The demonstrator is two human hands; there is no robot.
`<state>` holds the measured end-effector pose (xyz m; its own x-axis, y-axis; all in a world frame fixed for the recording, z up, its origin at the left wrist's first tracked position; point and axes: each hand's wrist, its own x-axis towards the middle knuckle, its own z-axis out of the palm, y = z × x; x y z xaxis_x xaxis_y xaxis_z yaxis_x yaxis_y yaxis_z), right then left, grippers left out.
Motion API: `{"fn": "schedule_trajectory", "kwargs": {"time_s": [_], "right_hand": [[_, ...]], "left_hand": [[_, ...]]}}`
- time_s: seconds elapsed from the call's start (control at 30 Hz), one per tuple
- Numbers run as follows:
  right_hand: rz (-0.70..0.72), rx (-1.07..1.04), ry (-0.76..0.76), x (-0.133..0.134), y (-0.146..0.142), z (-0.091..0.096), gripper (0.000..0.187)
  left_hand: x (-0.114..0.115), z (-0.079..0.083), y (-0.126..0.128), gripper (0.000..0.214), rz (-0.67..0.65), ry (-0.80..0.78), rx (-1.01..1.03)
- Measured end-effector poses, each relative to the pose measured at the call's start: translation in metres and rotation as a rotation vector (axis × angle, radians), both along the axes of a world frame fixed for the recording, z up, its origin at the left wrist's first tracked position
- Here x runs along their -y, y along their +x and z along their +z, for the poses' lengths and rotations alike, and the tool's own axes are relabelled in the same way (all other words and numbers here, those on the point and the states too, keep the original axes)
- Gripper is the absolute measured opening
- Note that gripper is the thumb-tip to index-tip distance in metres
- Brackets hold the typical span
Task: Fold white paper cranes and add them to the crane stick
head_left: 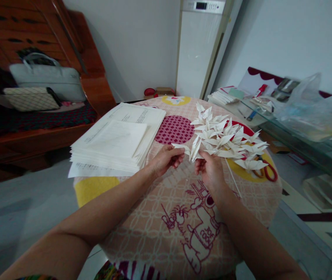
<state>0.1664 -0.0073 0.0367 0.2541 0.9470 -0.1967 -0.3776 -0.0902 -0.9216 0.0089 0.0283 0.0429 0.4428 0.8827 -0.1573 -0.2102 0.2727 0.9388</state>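
Between my two hands is a white origami paper crane [194, 149], with pointed tips sticking out. My left hand [168, 157] pinches its left tip between thumb and finger. On the other side, my right hand [211, 167] grips its lower right part, the fingers curled. Just beyond my right hand lies a heap of similar folded paper cranes [221, 134]. Scissors [271, 171] with red handles are partly under the heap's right end. A thin white stick [233, 178] rests beside my right wrist. Left of my left hand sits a stack of paper sheets [107, 155], with smaller squares [116, 136] on top.
A patterned cloth covers the round table [142, 217]. At right, a glass-topped stand [308, 144] holds a plastic bag [306, 101], papers and small items. A wooden seat [92, 89] with a grey bag [49, 81] stands at left. Behind is a tall white appliance [197, 50].
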Motion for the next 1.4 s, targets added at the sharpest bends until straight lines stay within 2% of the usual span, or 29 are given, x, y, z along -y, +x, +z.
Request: {"fn": "schedule_trajectory", "kwargs": {"time_s": [0.17, 0.3, 0.53, 0.73, 0.9, 1.0, 1.1, 1.27, 1.4], "right_hand": [[0.046, 0.007, 0.0, 0.001, -0.001, 0.001, 0.025], [0.055, -0.032, -0.007, 0.0, 0.0, 0.001, 0.029], [0.092, -0.099, -0.014, 0.0, 0.0, 0.0, 0.025], [0.116, -0.107, -0.03, -0.001, 0.001, -0.002, 0.026], [0.151, -0.131, -0.007, -0.001, 0.001, -0.004, 0.028], [0.152, -0.179, 0.056, -0.002, 0.001, -0.003, 0.028], [0.118, -0.173, 0.125, -0.002, 0.002, -0.002, 0.028], [0.049, -0.013, 0.232, 0.002, 0.0, -0.001, 0.028], [0.084, 0.069, 0.256, 0.004, -0.005, -0.003, 0.032]], "left_hand": [[0.002, 0.001, 0.004, 0.033, -0.043, 0.005, -0.046], [0.005, 0.003, 0.005, 0.032, 0.011, -0.017, -0.008], [0.005, 0.005, 0.005, 0.028, 0.032, -0.105, 0.076], [0.005, 0.007, 0.005, 0.027, 0.036, -0.11, 0.112], [0.006, 0.007, 0.006, 0.027, 0.031, -0.121, 0.132], [0.006, 0.007, 0.005, 0.027, 0.025, -0.131, 0.158], [0.005, 0.005, 0.003, 0.027, 0.02, -0.113, 0.167], [0.002, -0.001, 0.003, 0.032, 0.061, -0.033, 0.152], [0.006, -0.004, 0.009, 0.038, 0.111, 0.099, 0.053]]}}
